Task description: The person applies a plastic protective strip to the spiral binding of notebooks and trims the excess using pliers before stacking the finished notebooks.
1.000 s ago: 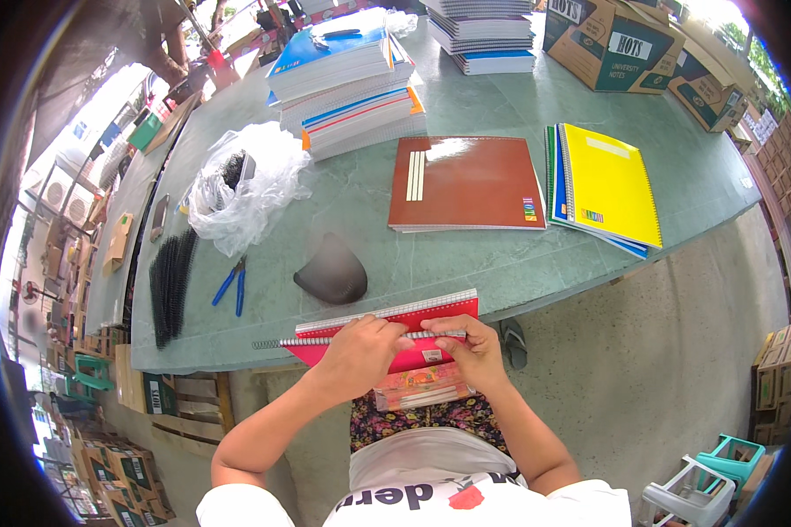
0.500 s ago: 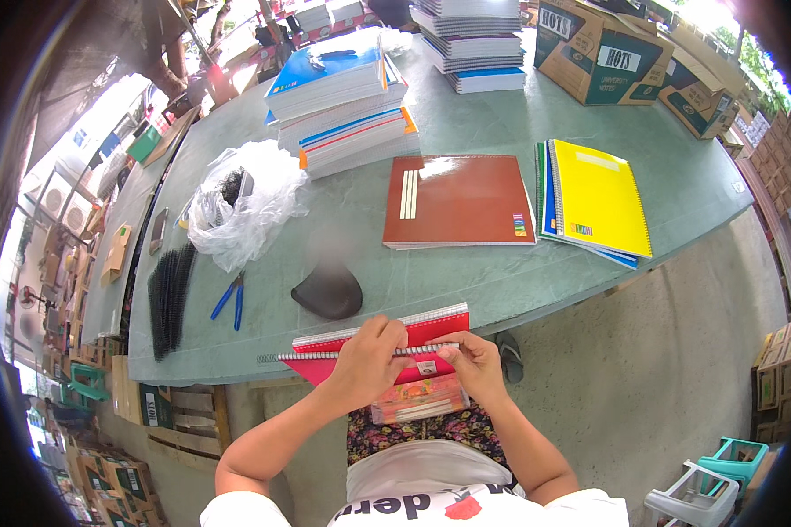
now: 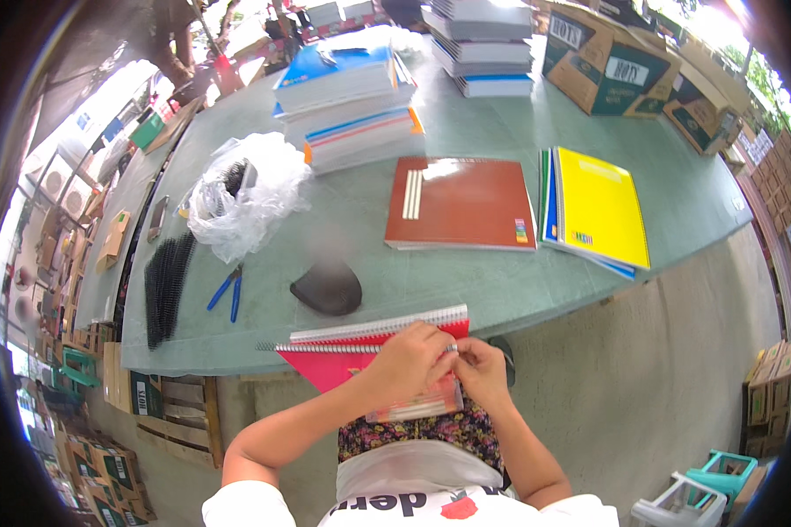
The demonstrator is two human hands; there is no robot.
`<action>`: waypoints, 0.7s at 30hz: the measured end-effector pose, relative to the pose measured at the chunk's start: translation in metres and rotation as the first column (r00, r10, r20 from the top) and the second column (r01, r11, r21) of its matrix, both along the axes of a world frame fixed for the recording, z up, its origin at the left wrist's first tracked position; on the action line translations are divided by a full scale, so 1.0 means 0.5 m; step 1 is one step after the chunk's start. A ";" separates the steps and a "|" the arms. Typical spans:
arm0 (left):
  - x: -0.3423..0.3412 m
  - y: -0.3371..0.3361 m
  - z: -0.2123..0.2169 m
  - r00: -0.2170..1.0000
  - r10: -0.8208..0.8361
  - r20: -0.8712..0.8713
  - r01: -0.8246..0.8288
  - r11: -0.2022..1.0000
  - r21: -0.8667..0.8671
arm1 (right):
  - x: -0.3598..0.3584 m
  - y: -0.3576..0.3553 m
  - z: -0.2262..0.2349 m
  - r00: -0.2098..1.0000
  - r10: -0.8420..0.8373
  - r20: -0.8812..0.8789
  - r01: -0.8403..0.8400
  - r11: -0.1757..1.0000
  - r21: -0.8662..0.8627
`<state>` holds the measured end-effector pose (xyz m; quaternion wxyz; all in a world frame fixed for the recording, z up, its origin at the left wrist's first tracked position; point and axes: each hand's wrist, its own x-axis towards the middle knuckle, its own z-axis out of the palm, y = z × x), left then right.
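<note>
One red notebook (image 3: 369, 347) is in hand at the near edge of the green tabletop (image 3: 466, 290), its lower part hanging off the edge over the person's lap. A metal spiral wire (image 3: 325, 348) runs along its spine and juts out past the cover on the person's left. Both hands meet at the notebook's right corner: the left hand (image 3: 409, 362) lies over the cover with fingers curled closed on the spine, and the right hand (image 3: 481, 369) pinches shut at the wire's end there (the fingertips themselves are too small to make out). By the look of it, the coil is already threaded through, and only its end is left to finish.

Beyond the red notebook lie a brown notebook (image 3: 462, 203) and, right of that, a yellow-topped stack (image 3: 596, 207), seemingly bound. Left of the red notebook sit blue pliers (image 3: 228, 290), black binding coils (image 3: 164, 285) and a plastic bag (image 3: 242, 193). Just behind it rests a dark rounded object (image 3: 327, 289). Farther back, unbound stacks of books (image 3: 351, 101) suggest much work remains.
</note>
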<state>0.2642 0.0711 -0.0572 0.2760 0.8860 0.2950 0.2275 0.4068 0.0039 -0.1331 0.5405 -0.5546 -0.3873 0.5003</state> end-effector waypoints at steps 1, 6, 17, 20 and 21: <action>0.001 0.002 -0.003 0.999 -0.050 -0.004 0.050 0.999 -0.003 | 0.003 0.002 0.005 1.000 0.014 0.007 -0.014 1.000 0.025; 0.000 -0.004 -0.004 0.996 -0.067 0.054 0.068 0.998 -0.003 | 0.000 -0.012 -0.003 0.986 -0.092 0.142 0.072 0.987 0.141; -0.121 0.097 0.070 0.918 0.307 0.249 -0.361 0.908 0.211 | -0.021 0.010 0.070 1.000 -0.007 0.011 0.004 0.979 0.205; -0.346 0.201 0.038 0.651 0.741 0.162 -0.720 0.671 -0.176 | 0.011 0.016 0.061 0.982 0.085 0.166 -0.119 0.972 0.204; -0.430 0.215 -0.009 0.596 0.800 0.064 -0.801 0.588 0.110 | 0.023 0.020 0.069 0.978 0.193 0.080 -0.202 0.970 0.138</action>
